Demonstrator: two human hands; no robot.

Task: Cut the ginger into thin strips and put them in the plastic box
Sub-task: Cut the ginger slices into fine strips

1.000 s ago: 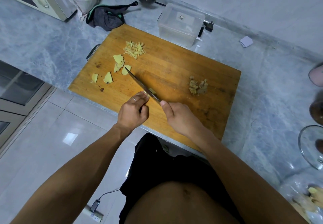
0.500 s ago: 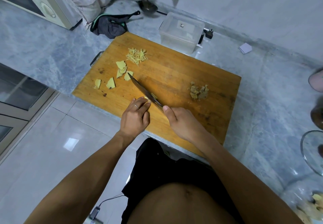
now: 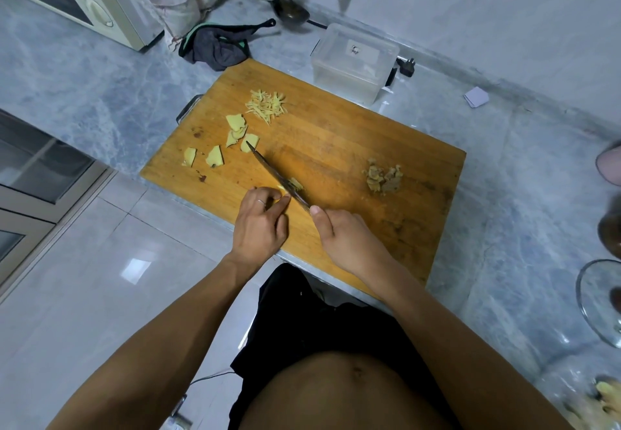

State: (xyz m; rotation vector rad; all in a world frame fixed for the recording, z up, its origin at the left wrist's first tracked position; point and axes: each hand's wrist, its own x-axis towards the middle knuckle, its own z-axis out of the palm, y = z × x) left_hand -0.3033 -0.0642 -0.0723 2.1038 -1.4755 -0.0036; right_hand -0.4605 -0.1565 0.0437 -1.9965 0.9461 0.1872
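Slicing in hand: right hand (image 3: 349, 241) clamped on knife (image 3: 279, 179), left hand (image 3: 260, 224) with curled fingers pinning ginger (image 3: 291, 185) on near board (image 3: 336, 147); advise fingertips tucked, cuts close and even; plastic box (image 3: 353, 61) sits beyond far edge.

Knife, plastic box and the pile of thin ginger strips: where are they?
Knife (image 3: 276, 176), head view, middle of the blade.
Plastic box (image 3: 353, 60), head view, its lid.
Ginger strips (image 3: 266, 106), head view, middle of the pile.
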